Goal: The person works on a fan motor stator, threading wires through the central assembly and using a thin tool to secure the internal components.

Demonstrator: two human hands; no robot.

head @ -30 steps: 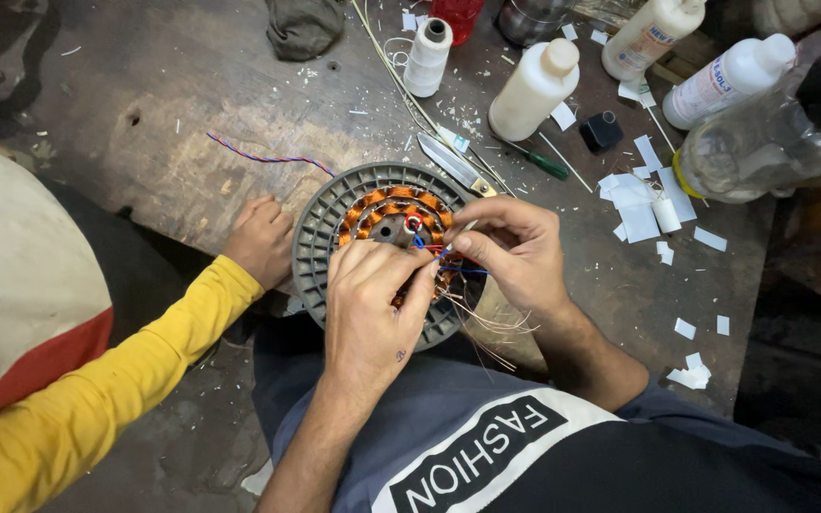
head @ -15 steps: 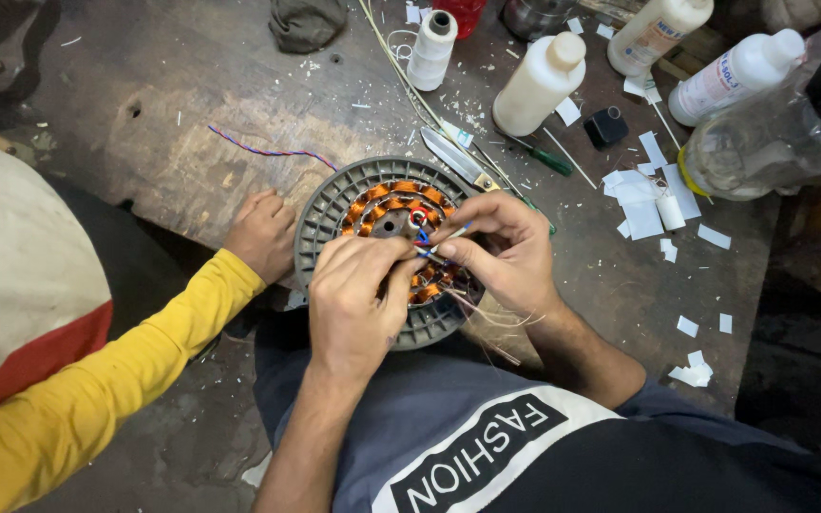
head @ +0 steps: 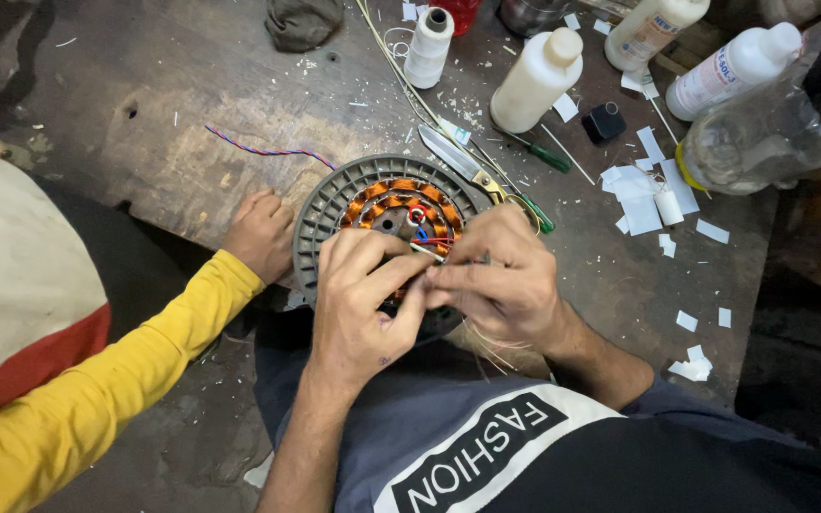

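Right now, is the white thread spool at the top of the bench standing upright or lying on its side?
Upright. The thread spool stands on the bench on its wider base, with the dark hole in its top end facing the camera.

Scuffed dark wooden workbench [head: 192, 85] under dim, even light

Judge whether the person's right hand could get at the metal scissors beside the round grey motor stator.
Probably yes: the scissors lie uncovered just beyond the right hand, nothing between them.

lower half of motor stator [head: 382, 204] hidden beneath both hands, clear bottle [head: 772, 123] cut off at right edge
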